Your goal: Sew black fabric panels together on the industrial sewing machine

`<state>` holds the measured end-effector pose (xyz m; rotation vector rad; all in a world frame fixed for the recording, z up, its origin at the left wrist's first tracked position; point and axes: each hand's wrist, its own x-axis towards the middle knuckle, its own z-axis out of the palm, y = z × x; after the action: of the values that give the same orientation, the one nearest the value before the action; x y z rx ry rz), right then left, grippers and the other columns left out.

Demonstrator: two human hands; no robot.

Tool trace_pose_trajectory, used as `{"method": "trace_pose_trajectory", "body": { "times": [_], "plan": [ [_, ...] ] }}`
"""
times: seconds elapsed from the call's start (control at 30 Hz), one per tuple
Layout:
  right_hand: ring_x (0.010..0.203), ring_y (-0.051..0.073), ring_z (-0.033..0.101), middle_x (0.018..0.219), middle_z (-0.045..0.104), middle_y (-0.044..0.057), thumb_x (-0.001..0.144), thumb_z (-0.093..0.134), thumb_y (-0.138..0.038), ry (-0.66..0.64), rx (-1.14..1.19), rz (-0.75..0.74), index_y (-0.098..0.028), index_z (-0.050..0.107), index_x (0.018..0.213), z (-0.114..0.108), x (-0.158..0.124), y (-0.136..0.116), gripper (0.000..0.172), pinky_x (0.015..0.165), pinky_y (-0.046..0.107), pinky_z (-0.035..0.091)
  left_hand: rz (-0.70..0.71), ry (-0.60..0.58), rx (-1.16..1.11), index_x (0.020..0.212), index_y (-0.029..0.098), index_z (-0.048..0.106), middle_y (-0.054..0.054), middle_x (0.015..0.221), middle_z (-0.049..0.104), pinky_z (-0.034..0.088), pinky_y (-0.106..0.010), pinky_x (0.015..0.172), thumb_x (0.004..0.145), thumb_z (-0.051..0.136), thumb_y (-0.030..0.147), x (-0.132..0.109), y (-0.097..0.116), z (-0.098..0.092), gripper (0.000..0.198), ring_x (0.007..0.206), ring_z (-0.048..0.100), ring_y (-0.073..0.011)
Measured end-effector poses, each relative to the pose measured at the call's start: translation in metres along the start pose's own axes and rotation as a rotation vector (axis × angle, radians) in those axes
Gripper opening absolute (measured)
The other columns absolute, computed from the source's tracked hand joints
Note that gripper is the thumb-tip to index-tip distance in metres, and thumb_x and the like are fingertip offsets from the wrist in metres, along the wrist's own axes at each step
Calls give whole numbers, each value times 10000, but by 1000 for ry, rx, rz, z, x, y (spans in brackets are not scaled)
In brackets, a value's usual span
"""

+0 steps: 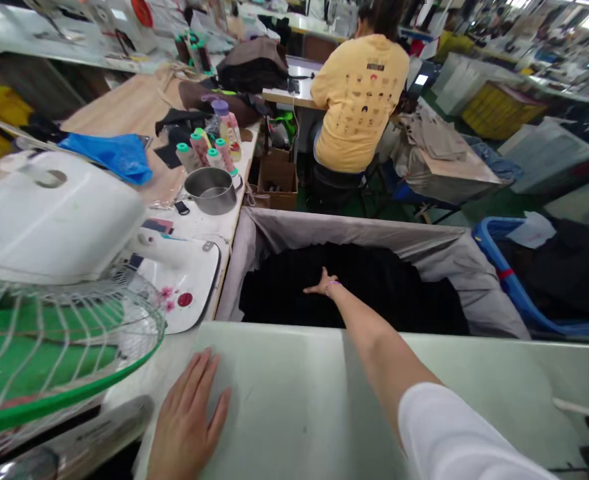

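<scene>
My left hand lies flat on the pale green tabletop, fingers stretched out, close to its left edge. Across the table reaches my right hand, its thumb and fingers spread over a heap of black fabric. The fingers seem to rest on the black pile, though I cannot tell how firmly they touch it. Grey cloth lines the sides of the wide bin that holds the pile, just beyond the table's far edge. Neither hand grips anything.
A fan with a green-rimmed wire guard stands close on the left. Behind it are a metal pot and several thread cones. A blue basket with dark cloth stands right. Ahead sits a person in a yellow shirt.
</scene>
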<state>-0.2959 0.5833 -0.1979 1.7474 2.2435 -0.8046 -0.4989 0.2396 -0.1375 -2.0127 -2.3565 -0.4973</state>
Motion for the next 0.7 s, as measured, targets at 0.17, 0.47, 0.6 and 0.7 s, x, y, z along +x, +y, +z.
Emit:
{"method": "trace_pose_trajectory", "body": {
  "times": [0.17,0.47,0.6,0.7],
  "plan": [
    [1072,243,630,1299,584,104,955,630,-386,20,95,-204,-183,558,1304,12,35,-77,410,888,451,555,37,-17,-6,1599,288,135,-138,1524,462,487,-607,1047,922,453,353,4,-2,0,751,1365,478,-375],
    [1124,259,606,1325,567,107,964,616,-358,200,-40,-58,-181,559,1300,-2,51,19,384,930,480,532,57,-19,-9,1591,314,178,-81,1585,384,482,-631,1048,895,469,369,3,-10,8,756,1354,482,-395],
    [1149,268,598,1326,572,106,955,630,-363,34,-171,-112,-177,576,1281,18,55,87,379,955,499,516,61,-32,-4,1590,308,187,-74,1600,357,443,-658,1069,894,466,365,2,-12,10,751,1349,479,-411],
    [1180,275,582,1344,565,105,951,636,-359,-65,-246,-204,-176,582,1275,35,59,114,376,984,516,495,74,-55,18,1586,285,209,-92,1599,357,406,-649,1101,899,468,361,0,-14,10,738,1354,472,-412]
  ]
}}
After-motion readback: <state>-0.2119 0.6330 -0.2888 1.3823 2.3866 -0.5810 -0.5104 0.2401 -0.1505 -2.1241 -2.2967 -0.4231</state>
